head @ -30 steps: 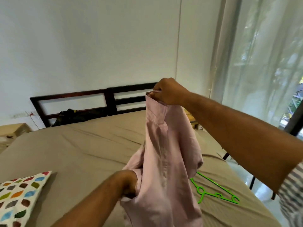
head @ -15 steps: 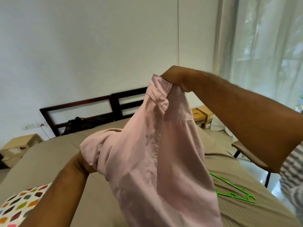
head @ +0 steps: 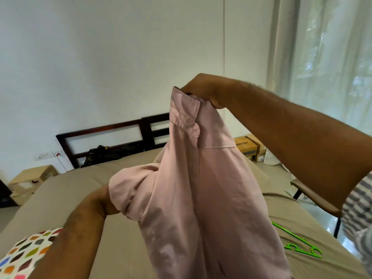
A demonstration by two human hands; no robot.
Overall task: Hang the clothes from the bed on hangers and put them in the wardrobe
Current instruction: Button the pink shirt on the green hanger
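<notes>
Head view: a pale pink cotton button-up shirt (head: 201,198) hangs in the air above the beige-sheeted bed (head: 60,190), collar end uppermost. High above the bed, the right hand (head: 203,89) holds the shirt by its collar, fingers curled and clamped on the fabric. Lower down, the left hand (head: 104,200) sits at the bunched sleeve. Its fingers are buried in cloth, so I cannot tell how they lie.

On the bed's right side, partly behind the shirt, lies 1 bright green plastic hanger (head: 298,248). A white pillow with multicoloured spots (head: 26,252) rests at the bed's near-left corner. A dark wooden slatted headboard (head: 112,131) closes the bed's far end, and a brown chair (head: 314,196) stands beside the bed's right edge.
</notes>
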